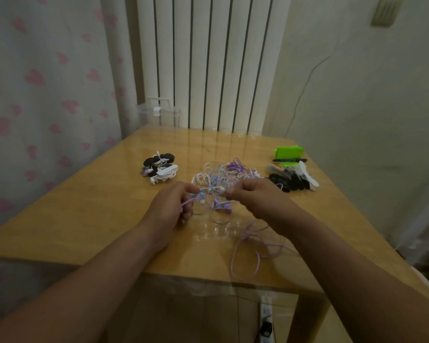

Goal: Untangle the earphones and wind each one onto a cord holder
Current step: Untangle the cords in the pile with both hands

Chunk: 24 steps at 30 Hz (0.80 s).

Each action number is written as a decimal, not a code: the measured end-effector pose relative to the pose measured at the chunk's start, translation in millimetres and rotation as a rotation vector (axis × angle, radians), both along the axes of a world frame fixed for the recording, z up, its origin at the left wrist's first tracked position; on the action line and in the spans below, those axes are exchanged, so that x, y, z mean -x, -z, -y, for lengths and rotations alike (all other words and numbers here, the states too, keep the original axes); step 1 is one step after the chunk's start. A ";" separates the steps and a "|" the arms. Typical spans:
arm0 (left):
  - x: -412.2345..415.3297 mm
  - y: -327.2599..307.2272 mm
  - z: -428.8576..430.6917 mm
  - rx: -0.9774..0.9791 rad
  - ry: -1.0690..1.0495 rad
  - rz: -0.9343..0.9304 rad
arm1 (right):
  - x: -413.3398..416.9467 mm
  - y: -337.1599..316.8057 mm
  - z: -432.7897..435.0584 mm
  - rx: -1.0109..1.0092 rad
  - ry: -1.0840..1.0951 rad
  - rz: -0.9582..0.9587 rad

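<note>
Pulling cords apart looks like the step now. The left hand (174, 206) pinches a purple cord and the right hand (253, 196) pinches another, at six o'clock of the tangle (223, 175) on the table (104, 219). Next, I think one cord must slip free, then wind onto a holder (290, 183) at three o'clock.

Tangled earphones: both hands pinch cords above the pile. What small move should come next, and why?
Probably ease the left hand toward the person, drawing its purple cord out of the tangle while the right hand holds its strand. Both strands run into the tangle, so nothing is free to wind yet.
</note>
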<state>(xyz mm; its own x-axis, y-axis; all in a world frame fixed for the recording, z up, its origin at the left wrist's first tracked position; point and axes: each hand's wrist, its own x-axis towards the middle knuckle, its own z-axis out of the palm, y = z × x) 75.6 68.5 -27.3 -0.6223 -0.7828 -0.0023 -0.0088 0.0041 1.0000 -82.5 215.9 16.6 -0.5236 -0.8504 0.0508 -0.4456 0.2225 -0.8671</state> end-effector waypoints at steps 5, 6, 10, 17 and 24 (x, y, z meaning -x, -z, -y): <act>-5.3 -22.3 -12.2 0.469 0.096 0.020 | -7.7 -24.5 7.5 0.056 -0.095 -0.122; -4.5 -29.6 -17.2 0.439 0.184 -0.010 | -10.3 -28.7 9.9 0.061 -0.108 -0.161; 1.9 -41.1 -23.0 0.239 0.404 -0.042 | -5.5 -36.7 17.8 0.155 -0.067 -0.189; -14.3 -27.8 -4.9 0.007 0.485 0.034 | 15.3 -14.8 12.8 0.205 0.030 -0.131; -17.1 -21.1 9.1 -0.008 0.502 0.043 | 18.2 -12.9 28.0 0.260 -0.023 -0.039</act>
<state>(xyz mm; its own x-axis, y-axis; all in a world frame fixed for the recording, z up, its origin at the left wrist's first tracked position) 92.7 59.4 -6.2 -0.9215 -0.3863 -0.0407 -0.0488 0.0112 0.9987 -100.7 187.9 29.5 -0.4974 -0.8180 0.2888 -0.4821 -0.0161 -0.8760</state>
